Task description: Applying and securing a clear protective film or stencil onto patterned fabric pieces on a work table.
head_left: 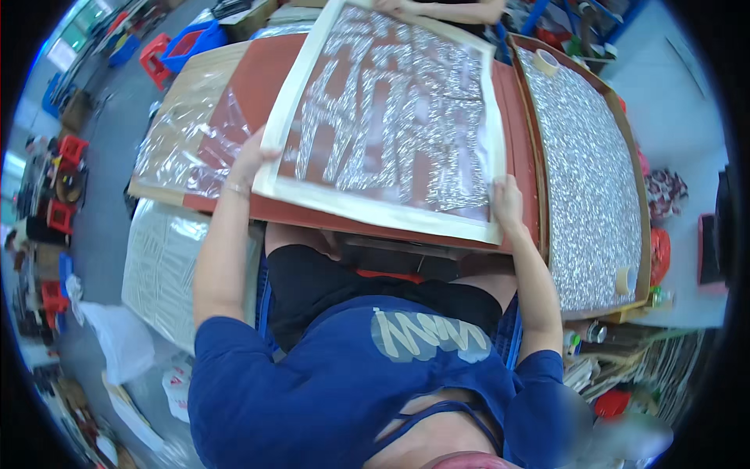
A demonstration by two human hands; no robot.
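A white-bordered rectangular panel (367, 205) with clear patches and silver glittery strips is held tilted above a red-brown tabletop (269, 70). My left hand (251, 160) is closed on its near left corner. Closed round the border near the opposite near corner is my right hand (508, 205). At the panel's far edge, another person's hand (398, 6) touches the border. Some of the tabletop is hidden beneath the panel.
Right of the table, a shallow brown-edged tray (586, 156) holds silver glittery material and two tape rolls (547, 62). Clear plastic film (176, 148) covers the table's left side. A pale patterned sheet (168, 266) lies lower left. Red stools (156, 61) stand farther left.
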